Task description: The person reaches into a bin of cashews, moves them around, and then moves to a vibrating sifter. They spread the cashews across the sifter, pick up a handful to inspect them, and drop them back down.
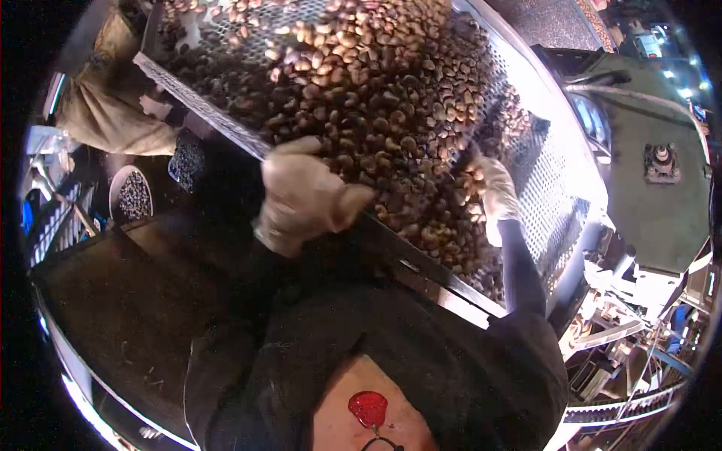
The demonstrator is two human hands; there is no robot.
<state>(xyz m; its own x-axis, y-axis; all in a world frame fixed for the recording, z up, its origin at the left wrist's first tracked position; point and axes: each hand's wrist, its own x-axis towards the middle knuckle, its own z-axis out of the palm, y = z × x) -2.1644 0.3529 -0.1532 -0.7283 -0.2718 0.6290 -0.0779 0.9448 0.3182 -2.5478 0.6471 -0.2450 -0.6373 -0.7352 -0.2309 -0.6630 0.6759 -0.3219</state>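
Note:
A wide perforated metal tray (553,180) holds a thick layer of brown, shell-on nuts (391,113) that look like cashews. My right hand (498,192), in a pale glove, is down among them on the right side. Its fingers curl around a few nuts at the edge of the pile. My left hand (304,192), also gloved, is over the tray's near rim (218,124). Its fingers are folded in and the thumb side points right toward the nuts. Whatever it may hold is hidden.
A cloth sack (113,120) hangs at the left. Below it stand a round bucket of nuts (135,195) and a dark container of nuts (186,164). A green machine panel (654,180) rises at the right, and another mesh tray (553,26) lies beyond.

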